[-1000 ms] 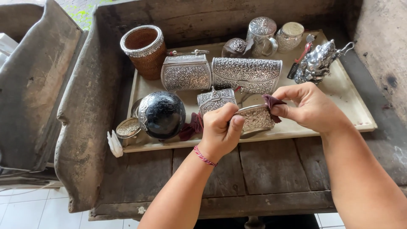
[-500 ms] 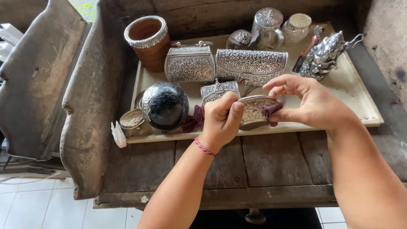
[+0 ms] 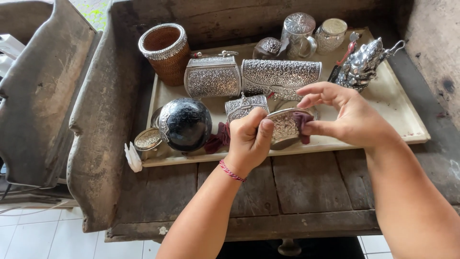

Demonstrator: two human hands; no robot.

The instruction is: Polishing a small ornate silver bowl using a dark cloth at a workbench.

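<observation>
left hand [image 3: 249,139] gripping silver lid [image 3: 283,125], right hand [image 3: 345,115] pressing cloth [image 3: 303,123]

This looks like a silversmith's or craft workshop: a worn, cracked wooden bench [image 3: 287,187] carries a cream tray [image 3: 397,110] crowded with embossed silver boxes [image 3: 213,76], lidded jars [image 3: 298,33], a silver-rimmed woven cup [image 3: 165,50] and a small silver figurine [image 3: 362,62], above a white tiled floor [image 3: 28,235].

The right part of the tray [image 3: 407,120] lies bare and open to a hand, as does the wooden bench [image 3: 306,187] in front, while purses [image 3: 280,79], a dark ball [image 3: 184,123], a basket [image 3: 165,50] and jars [image 3: 330,34] crowd the tray's left and back.
</observation>
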